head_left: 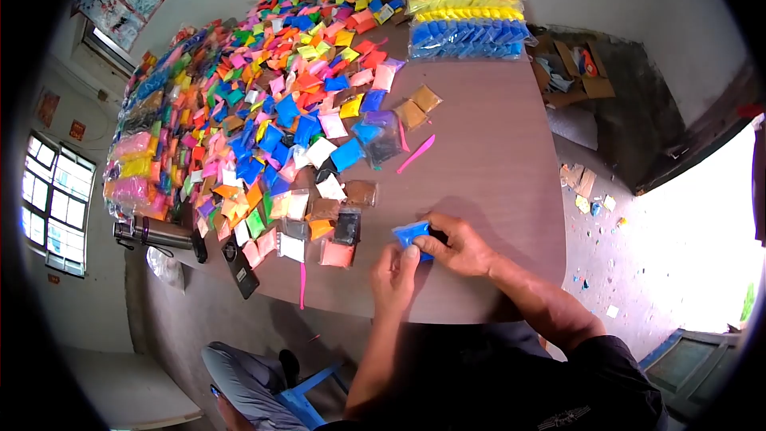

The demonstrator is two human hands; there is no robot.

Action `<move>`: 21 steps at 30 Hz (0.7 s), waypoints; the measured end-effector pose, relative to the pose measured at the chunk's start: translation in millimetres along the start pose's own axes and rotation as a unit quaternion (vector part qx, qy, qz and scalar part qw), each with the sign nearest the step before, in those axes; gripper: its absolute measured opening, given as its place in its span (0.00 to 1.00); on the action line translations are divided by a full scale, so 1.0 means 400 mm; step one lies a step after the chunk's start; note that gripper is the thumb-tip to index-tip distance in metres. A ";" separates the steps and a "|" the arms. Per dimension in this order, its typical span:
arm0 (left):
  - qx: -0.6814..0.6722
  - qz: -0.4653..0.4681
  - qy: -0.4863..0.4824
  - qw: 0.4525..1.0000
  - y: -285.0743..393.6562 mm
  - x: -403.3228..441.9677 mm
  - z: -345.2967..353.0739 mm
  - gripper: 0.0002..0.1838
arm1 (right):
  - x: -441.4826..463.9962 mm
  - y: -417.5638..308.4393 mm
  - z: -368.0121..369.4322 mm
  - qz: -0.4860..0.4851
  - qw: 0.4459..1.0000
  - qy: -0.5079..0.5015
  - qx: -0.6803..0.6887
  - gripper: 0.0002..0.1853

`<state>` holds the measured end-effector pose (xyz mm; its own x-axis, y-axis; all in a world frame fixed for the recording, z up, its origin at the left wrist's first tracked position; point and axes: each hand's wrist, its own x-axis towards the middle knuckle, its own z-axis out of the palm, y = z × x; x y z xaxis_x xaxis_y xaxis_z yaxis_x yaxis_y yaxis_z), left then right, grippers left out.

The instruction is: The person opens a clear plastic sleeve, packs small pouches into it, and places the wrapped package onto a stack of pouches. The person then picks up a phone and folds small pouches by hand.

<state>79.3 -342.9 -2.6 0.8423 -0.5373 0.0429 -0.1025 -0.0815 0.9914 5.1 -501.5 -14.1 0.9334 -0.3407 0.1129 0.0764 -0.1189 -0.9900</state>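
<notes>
A small blue packet (411,233) is pinched between both hands above the table's near edge. My left hand (393,278) grips its lower side, thumb raised against it. My right hand (459,246) closes on its right side with thumb and bent fingers. The packet's lower part is partly covered by the fingers. Left of my hands lie a salmon packet (337,254), a black packet (347,227) and a brown packet (361,193). A pink plastic stick (416,154) rests on the table (487,160) beyond my hands.
A large heap of coloured packets (279,80) covers the table's left side. Bagged rows of packets (467,38) stand at the far end. A steel flask (159,235) and a black phone-like object (239,269) lie at the left edge. Another person's leg (247,383) shows below.
</notes>
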 end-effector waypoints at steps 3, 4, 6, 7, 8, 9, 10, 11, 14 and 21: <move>0.010 0.008 -0.013 1.000 -0.028 0.004 -0.010 0.17 | 0.000 -0.008 -0.007 0.020 1.000 -0.021 0.006 0.15; -0.005 0.013 -0.006 1.000 -0.038 0.003 -0.012 0.17 | 0.000 -0.014 -0.008 0.021 0.999 -0.023 0.005 0.15; -0.031 -0.005 0.009 0.999 -0.048 -0.002 -0.015 0.16 | 0.001 -0.021 -0.005 -0.004 0.999 -0.035 -0.021 0.16; -0.055 -0.022 0.022 0.998 -0.051 -0.004 -0.017 0.16 | 0.003 -0.018 0.000 -0.004 0.999 -0.037 -0.021 0.16; -0.056 -0.022 0.024 0.998 -0.050 -0.004 -0.017 0.16 | 0.005 -0.013 0.006 -0.019 0.999 -0.020 -0.031 0.15; -0.045 -0.011 0.020 0.999 -0.047 -0.004 -0.017 0.16 | 0.007 -0.008 0.010 -0.035 0.998 -0.003 -0.042 0.14; -0.035 0.000 0.017 0.999 -0.044 -0.003 -0.015 0.15 | 0.007 0.000 0.011 -0.035 0.998 -0.005 -0.042 0.14; -0.036 -0.001 0.019 0.999 -0.040 -0.003 -0.013 0.15 | 0.003 0.011 0.010 -0.012 1.000 -0.005 -0.023 0.13; -0.075 -0.007 0.012 0.997 -0.039 -0.003 -0.007 0.14 | 0.001 0.023 0.012 0.013 1.000 0.017 -0.002 0.13; 0.051 0.001 -0.041 0.998 -0.011 0.010 -0.017 0.17 | 0.009 0.012 0.005 0.038 0.995 0.043 0.086 0.15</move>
<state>86.8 -339.1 -5.9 0.7968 -0.6036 0.0298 -0.1603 -0.1635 0.9734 9.5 -501.3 -18.6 0.9063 -0.4212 0.0358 0.0718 0.0699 -0.9950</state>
